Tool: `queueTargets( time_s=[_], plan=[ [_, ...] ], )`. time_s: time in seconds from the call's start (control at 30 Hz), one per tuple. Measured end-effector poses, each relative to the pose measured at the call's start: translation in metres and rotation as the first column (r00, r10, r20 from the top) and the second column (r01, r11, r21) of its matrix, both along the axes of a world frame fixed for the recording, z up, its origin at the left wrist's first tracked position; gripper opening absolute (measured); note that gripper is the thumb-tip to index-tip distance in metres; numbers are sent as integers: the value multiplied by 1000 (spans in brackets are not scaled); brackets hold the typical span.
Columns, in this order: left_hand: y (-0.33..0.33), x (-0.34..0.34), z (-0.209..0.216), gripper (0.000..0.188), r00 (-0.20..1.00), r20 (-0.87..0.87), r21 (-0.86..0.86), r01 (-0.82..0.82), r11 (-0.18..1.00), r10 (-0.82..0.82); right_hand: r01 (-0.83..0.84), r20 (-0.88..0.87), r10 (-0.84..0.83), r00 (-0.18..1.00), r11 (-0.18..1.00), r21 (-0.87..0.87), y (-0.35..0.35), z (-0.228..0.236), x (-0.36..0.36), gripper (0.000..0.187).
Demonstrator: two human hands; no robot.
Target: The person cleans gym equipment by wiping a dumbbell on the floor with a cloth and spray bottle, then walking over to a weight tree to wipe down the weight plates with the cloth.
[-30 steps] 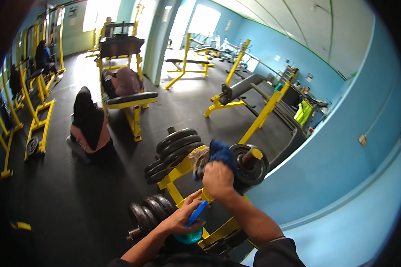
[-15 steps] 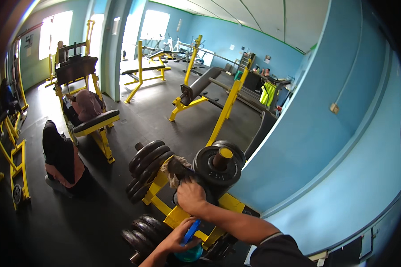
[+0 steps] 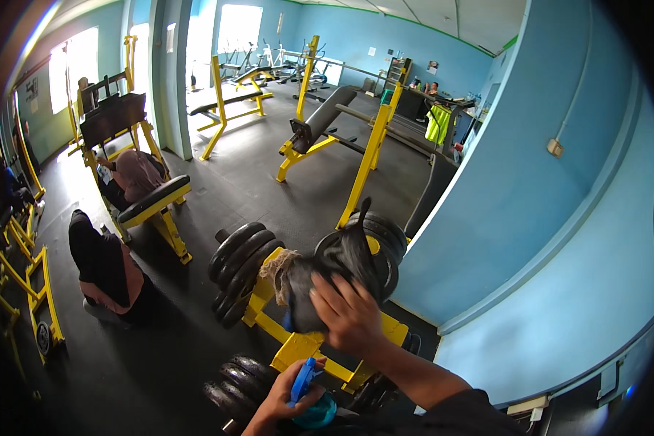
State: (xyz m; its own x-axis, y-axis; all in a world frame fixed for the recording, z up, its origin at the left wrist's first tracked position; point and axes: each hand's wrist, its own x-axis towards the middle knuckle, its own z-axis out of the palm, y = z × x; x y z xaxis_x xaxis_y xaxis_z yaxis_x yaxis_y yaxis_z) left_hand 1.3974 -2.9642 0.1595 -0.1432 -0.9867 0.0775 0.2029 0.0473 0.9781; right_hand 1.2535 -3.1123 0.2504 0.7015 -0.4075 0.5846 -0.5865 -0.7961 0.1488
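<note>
In my left hand [image 3: 280, 400], low in the view, is a spray bottle [image 3: 320, 413] with a blue trigger head and a teal body. My right hand [image 3: 352, 320] lies on a black cloth [image 3: 305, 294], fingers stretched over it and the cloth gathered beneath; one end flips up in front of the black weight plates [image 3: 390, 251] on the right. A frayed beige rag [image 3: 277, 270] sits at the cloth's left edge. Under both is a yellow plate rack [image 3: 292, 352], with more black plates [image 3: 241, 254] on its left side and others [image 3: 236, 385] lower down.
A blue wall [image 3: 487, 225] rises close on the right. Beyond the rack stands a bench [image 3: 320, 123] with yellow uprights. To the left, a person in dark clothing [image 3: 105, 265] is on the floor, another [image 3: 134, 174] behind beside a padded machine [image 3: 152, 200].
My right hand has moved right and spread over the cloth, which has swung up across the right plates. The bottle in my left hand has shifted slightly down; the view has turned a little.
</note>
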Motion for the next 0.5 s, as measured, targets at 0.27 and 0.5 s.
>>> queueTargets(
  time_s=[0.27, 0.5],
  plan=[
    [-8, -6, 10, 52, 996, -26, 112, 84, 990, -81, -399, 657, -194, 728, 660, 636, -75, -70, -104, 35],
    [-15, -14, 38, 49, 975, 211, 10, -67, 998, 64, -588, 689, 209, 694, 716, 375, -144, -18, -113, 43]
  ],
)
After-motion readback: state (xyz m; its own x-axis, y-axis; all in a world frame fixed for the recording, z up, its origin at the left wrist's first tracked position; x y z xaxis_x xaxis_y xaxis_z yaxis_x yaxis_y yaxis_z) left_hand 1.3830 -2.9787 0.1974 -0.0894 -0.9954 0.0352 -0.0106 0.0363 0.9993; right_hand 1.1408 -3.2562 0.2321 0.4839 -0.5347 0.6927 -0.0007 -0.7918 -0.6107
